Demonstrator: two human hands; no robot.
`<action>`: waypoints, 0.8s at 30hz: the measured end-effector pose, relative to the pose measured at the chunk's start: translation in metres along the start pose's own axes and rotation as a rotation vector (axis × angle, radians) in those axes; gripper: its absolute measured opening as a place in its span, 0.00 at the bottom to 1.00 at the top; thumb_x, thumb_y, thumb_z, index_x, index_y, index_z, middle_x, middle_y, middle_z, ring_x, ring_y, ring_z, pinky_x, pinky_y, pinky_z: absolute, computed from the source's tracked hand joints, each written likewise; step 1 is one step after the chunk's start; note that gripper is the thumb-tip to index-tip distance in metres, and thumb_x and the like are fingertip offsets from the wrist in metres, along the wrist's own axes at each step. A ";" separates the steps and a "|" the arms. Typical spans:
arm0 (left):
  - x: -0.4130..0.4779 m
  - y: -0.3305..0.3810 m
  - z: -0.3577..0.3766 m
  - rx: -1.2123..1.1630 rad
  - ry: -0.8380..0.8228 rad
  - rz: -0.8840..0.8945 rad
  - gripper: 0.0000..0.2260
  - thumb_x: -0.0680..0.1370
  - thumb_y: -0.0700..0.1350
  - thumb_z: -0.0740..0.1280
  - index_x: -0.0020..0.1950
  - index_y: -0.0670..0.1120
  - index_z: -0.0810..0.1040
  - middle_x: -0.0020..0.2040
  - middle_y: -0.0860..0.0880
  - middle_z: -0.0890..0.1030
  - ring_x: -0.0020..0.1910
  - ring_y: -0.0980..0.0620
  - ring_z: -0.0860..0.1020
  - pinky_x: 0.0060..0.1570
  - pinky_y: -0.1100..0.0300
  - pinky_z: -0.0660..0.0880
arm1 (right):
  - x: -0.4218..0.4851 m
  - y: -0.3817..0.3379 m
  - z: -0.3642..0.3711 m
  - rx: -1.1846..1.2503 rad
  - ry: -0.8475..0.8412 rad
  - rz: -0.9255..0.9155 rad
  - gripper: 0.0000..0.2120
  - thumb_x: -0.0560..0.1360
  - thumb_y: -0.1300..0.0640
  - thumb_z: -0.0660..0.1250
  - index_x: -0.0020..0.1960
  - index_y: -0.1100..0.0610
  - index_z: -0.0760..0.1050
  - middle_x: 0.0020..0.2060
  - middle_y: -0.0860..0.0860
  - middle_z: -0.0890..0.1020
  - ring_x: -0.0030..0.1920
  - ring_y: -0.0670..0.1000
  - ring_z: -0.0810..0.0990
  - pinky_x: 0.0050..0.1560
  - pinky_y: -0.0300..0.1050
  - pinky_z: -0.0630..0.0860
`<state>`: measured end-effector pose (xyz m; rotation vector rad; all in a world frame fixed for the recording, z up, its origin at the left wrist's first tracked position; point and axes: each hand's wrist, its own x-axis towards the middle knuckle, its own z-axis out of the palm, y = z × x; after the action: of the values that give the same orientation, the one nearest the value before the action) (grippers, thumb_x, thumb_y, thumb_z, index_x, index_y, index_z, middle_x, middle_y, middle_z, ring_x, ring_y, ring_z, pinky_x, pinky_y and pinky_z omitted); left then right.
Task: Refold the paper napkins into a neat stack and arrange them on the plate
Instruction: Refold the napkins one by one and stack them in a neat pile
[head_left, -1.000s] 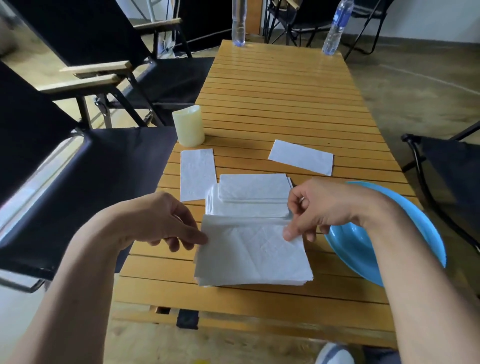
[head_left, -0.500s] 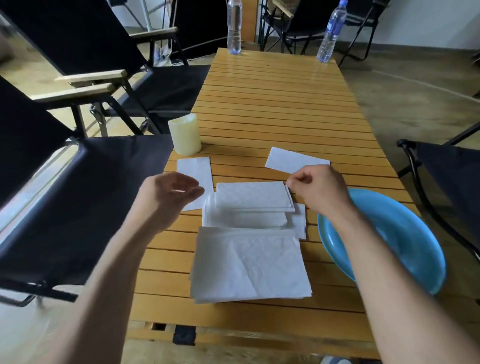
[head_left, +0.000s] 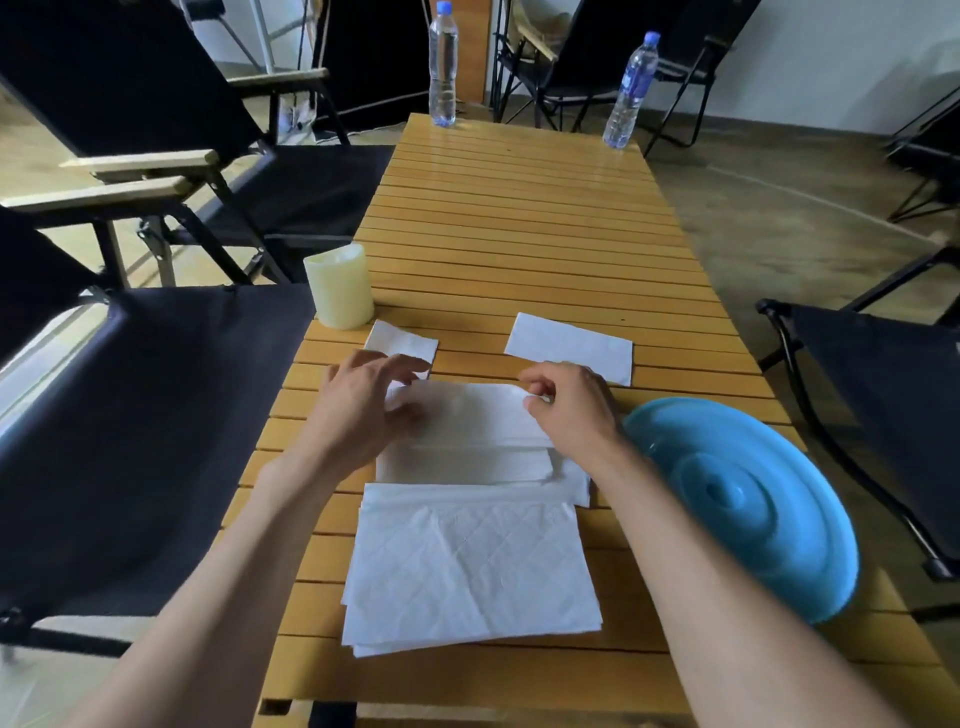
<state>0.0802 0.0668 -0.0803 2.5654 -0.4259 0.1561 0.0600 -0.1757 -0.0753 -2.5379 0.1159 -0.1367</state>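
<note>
The slatted wooden desk (head_left: 519, 234) carries everything. To the right of the right hand (head_left: 571, 410), just beside its wrist, lies the blue plate (head_left: 753, 509), with no napkins on it. Nearer the person than both hands, between the forearms, sits a stack of opened napkins (head_left: 467, 566), and directly between the hands is the folded pile (head_left: 467, 462). The right hand has its fingers curled and pinches the far right corner of the top napkin (head_left: 467, 410) between thumb and forefinger. The left hand (head_left: 363, 410) is half open with its fingers spread, and takes the napkin's left edge between thumb and fingers, though blur softens the grip. Just beyond each hand lies a single folded napkin, one left (head_left: 402, 340) and one right (head_left: 569, 345). A pale candle (head_left: 338, 286) stands beyond the left hand.
</note>
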 end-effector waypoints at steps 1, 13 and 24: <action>0.001 0.002 -0.002 -0.006 -0.010 -0.007 0.18 0.76 0.46 0.72 0.66 0.53 0.78 0.56 0.54 0.82 0.65 0.47 0.71 0.57 0.48 0.66 | 0.000 -0.001 0.000 -0.005 0.002 -0.023 0.13 0.76 0.62 0.69 0.59 0.53 0.83 0.48 0.49 0.81 0.54 0.53 0.79 0.53 0.45 0.76; -0.009 0.019 -0.040 -0.243 0.135 0.058 0.04 0.77 0.45 0.73 0.50 0.52 0.87 0.55 0.53 0.85 0.48 0.68 0.78 0.47 0.73 0.71 | -0.012 -0.035 -0.039 0.263 0.093 -0.135 0.03 0.73 0.53 0.75 0.46 0.51 0.85 0.46 0.45 0.86 0.49 0.44 0.81 0.47 0.36 0.73; -0.032 0.038 -0.081 -0.830 -0.076 -0.126 0.23 0.77 0.67 0.62 0.60 0.55 0.83 0.57 0.54 0.85 0.58 0.56 0.82 0.61 0.50 0.74 | -0.023 -0.050 -0.070 0.730 -0.067 -0.152 0.07 0.67 0.43 0.76 0.45 0.41 0.86 0.41 0.51 0.88 0.43 0.50 0.83 0.52 0.65 0.81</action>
<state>0.0351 0.0870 0.0005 1.7728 -0.2727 -0.1427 0.0311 -0.1709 0.0083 -1.8169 -0.1347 -0.1247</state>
